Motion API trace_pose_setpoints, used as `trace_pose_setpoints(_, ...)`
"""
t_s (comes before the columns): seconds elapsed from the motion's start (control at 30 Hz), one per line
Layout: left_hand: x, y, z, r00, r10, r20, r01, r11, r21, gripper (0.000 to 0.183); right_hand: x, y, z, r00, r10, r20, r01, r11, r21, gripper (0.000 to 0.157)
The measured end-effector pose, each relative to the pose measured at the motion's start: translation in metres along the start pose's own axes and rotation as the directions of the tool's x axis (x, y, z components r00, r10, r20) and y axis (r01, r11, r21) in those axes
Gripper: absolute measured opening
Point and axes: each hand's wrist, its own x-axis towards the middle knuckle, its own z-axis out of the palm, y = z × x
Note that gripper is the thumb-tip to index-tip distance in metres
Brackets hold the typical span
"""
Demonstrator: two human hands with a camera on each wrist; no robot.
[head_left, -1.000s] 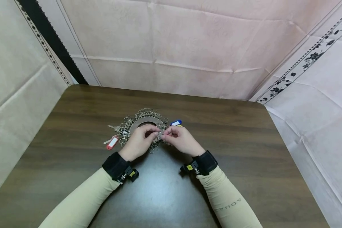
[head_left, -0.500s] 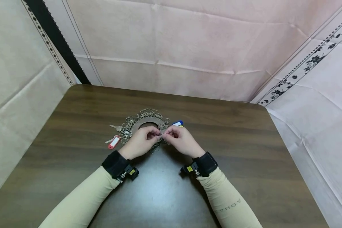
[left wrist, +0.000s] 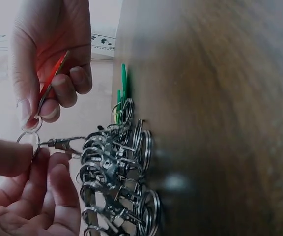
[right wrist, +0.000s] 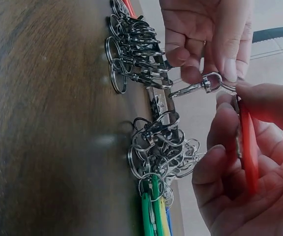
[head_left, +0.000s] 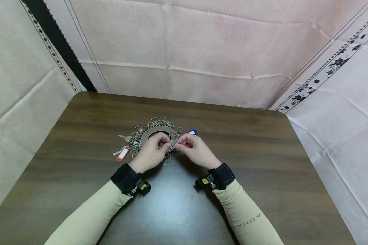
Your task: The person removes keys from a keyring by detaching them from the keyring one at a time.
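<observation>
A flat grey metal hoop (head_left: 151, 129) lies on the table, fringed with swivel clasps and split rings (left wrist: 146, 211). At its near right side, my left hand (head_left: 150, 153) pinches a split ring (left wrist: 38, 142) on one swivel clasp (left wrist: 60, 144). My right hand (head_left: 196, 149) is close beside it, holding a red key tag (right wrist: 250, 152) and a key (right wrist: 239, 130) at the small ring between thumb and forefinger. That small ring meets the split ring at the fingertips; whether it is threaded on, I cannot tell. My hands partly cover the hoop.
On the hoop's left side hang another red tag (head_left: 123, 154) and a key (head_left: 126, 138). Blue (head_left: 193, 132), green (right wrist: 147, 214) and yellow (right wrist: 165, 216) tags lie on its right. The brown table (head_left: 248, 153) ends at pale cloth walls (head_left: 202, 51).
Both hands stay at nearly the same place. My right fingers have shifted slightly, and a bit of the red tag now shows beneath them in the head view.
</observation>
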Motion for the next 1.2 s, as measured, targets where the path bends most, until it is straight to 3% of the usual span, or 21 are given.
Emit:
trace_pose_setpoints(0.17,0.002,0.003,-0.001,0.999,0.005,-0.049,-0.005,1.000,0.013,0.007,0.002,-0.001,-0.001,1.000,-0.013,0.013,0.012,1.000,0.000,0.014)
trace_pose_setpoints(0.3,0.002,0.003,0.000,0.999,0.001,-0.052,-0.001,1.000,0.003,0.006,0.002,0.000,-0.001,1.000,-0.021,0.004,0.021,1.000,-0.004,0.013)
trace_pose_setpoints(0.53,0.000,0.000,0.005,1.000,0.008,-0.023,-0.008,1.000,-0.011,0.006,0.010,0.038,0.002,0.998,-0.045,-0.035,0.044,0.999,-0.020,0.010)
trace_pose_setpoints(0.67,0.000,-0.002,0.007,1.000,0.023,-0.013,-0.023,1.000,0.002,0.006,0.008,0.037,0.003,0.998,-0.037,-0.049,0.036,0.999,-0.022,0.010)
trace_pose_setpoints(0.93,-0.002,-0.004,0.007,1.000,0.013,0.008,-0.012,1.000,-0.024,0.010,0.000,0.005,0.003,0.998,-0.042,-0.052,0.042,0.999,0.006,0.012)
trace_pose_setpoints(1.03,-0.001,-0.004,0.006,1.000,0.024,0.017,-0.023,0.999,-0.027,0.011,0.001,0.006,0.003,0.997,-0.036,-0.061,0.037,0.999,0.012,0.012)
trace_pose_setpoints(1.2,0.000,-0.005,0.005,0.998,0.034,0.049,-0.034,0.999,-0.017,0.012,0.007,0.024,0.004,0.997,-0.032,-0.072,0.032,0.999,0.000,0.012)
